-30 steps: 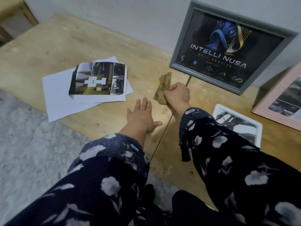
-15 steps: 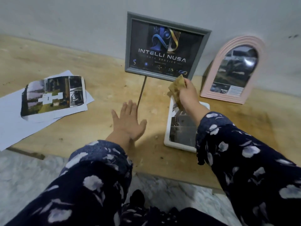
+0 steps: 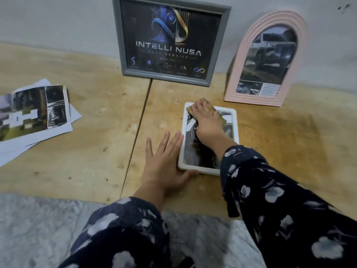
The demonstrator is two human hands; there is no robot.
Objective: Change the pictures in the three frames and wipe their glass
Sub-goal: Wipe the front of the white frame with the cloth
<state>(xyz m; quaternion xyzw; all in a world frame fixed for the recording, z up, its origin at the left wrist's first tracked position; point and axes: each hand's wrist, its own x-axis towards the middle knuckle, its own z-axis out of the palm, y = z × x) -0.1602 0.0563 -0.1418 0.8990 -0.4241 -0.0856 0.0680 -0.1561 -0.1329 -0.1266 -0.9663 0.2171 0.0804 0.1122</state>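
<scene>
A small white frame [image 3: 236, 124] lies flat on the wooden board [image 3: 96, 142], glass up. My right hand [image 3: 207, 122] presses a tan cloth [image 3: 218, 113] onto the far end of its glass. My left hand [image 3: 164, 161] lies flat on the board with fingers straight, its thumb and forefinger against the frame's left and near edges. A grey frame [image 3: 170, 41] with a dark poster leans on the wall behind. A pink arched frame [image 3: 267, 59] with a car picture stands to its right.
Loose printed pictures on white sheets [image 3: 32, 115] lie at the left of the board. A seam [image 3: 137, 136] runs down the board's middle. Marble floor [image 3: 38, 229] lies in front, the grey wall [image 3: 58, 22] behind.
My right hand has brought the cloth down from in front of the grey frame onto the white frame's glass. My left hand has slid right against the white frame.
</scene>
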